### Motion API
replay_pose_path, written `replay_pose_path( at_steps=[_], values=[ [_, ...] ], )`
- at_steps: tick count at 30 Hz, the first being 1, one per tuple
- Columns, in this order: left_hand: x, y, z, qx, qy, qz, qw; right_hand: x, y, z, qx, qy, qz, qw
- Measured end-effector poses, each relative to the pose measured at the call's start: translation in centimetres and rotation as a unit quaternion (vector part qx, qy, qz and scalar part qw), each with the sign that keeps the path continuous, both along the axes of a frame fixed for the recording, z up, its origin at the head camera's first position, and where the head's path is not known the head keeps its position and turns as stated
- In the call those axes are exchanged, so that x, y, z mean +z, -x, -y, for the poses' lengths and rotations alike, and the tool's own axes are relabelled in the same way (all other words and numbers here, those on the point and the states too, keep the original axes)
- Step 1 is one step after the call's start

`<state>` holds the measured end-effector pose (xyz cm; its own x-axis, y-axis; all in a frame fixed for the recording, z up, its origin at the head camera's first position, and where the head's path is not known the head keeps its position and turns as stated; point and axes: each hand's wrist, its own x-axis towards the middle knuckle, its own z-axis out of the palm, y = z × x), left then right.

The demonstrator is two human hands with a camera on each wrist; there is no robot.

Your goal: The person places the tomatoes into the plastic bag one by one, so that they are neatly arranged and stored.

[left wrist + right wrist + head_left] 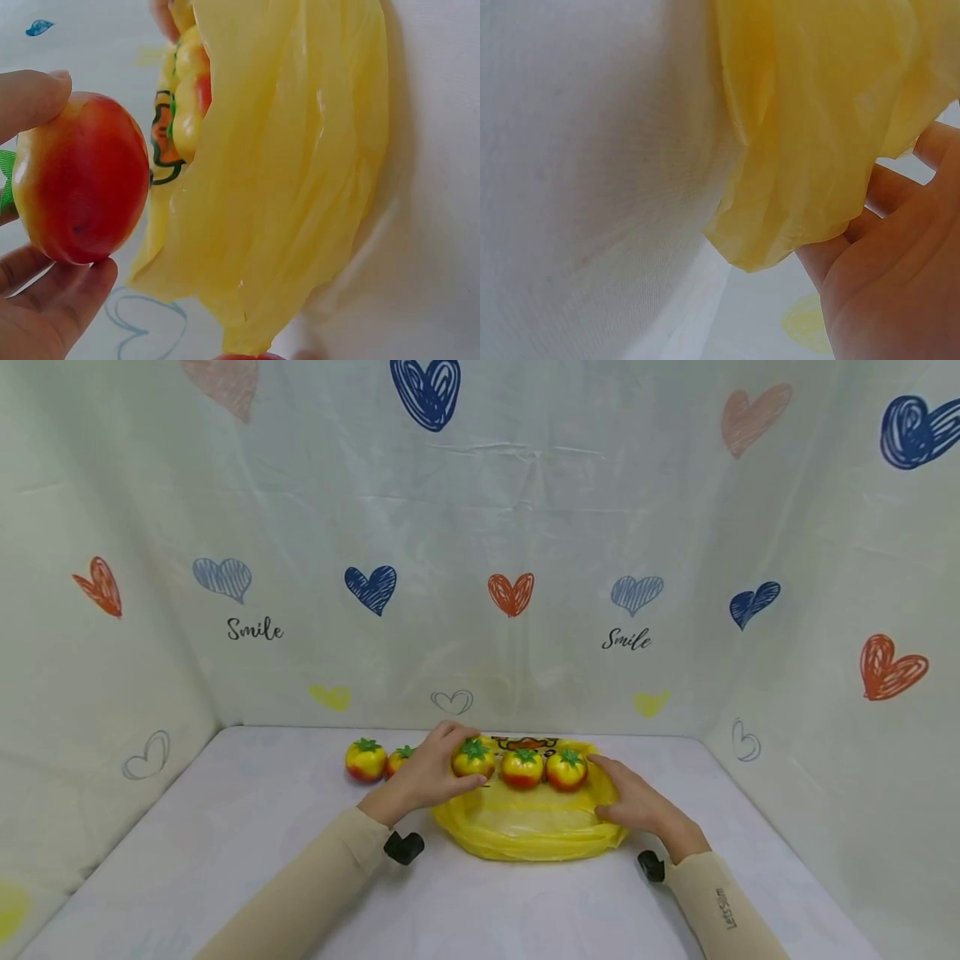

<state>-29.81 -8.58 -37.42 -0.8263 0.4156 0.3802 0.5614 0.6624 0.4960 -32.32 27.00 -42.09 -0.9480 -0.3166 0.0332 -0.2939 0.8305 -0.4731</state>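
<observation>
My left hand (431, 772) holds a yellow-and-red toy tomato (473, 760) with a green leafy top between thumb and fingers, over the left side of a yellow plastic bag (525, 843). Close up in the left wrist view, this tomato (86, 180) is off the table, beside the bag's mouth. Two more toy tomatoes, one in the middle (522, 769) and one at right (567, 770), sit in a row at the bag's opening. My right hand (641, 797) grips the bag's right edge, its fingers partly hidden by yellow plastic (802, 150) in the right wrist view.
Left of the bag, one toy tomato (366, 761) rests on the white tabletop (517, 910), and another (399, 760) is partly behind my left hand. A white curtain (555, 510) printed with hearts stands behind the table and along both sides.
</observation>
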Motion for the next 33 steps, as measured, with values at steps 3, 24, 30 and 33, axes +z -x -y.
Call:
replay_pose_path(
  at_steps=[3,24,30,33],
  values=[
    [-0.1,0.4,-0.3,-0.002,0.005,0.008,1.0,0.1,0.0,0.0,-0.001,0.0,0.002,1.0],
    [-1.5,1.8,-2.3,0.01,0.075,0.034,0.9965,0.2,0.1,-0.1,0.003,0.004,0.001,1.0],
    [-1.7,2.1,-2.4,0.011,0.082,0.046,0.9955,0.2,0.1,-0.1,0.0,0.004,0.005,1.0],
    [-1.9,2.2,-2.5,0.014,0.082,0.051,0.9952,0.3,0.1,-0.1,-0.002,0.005,0.008,1.0]
  ],
)
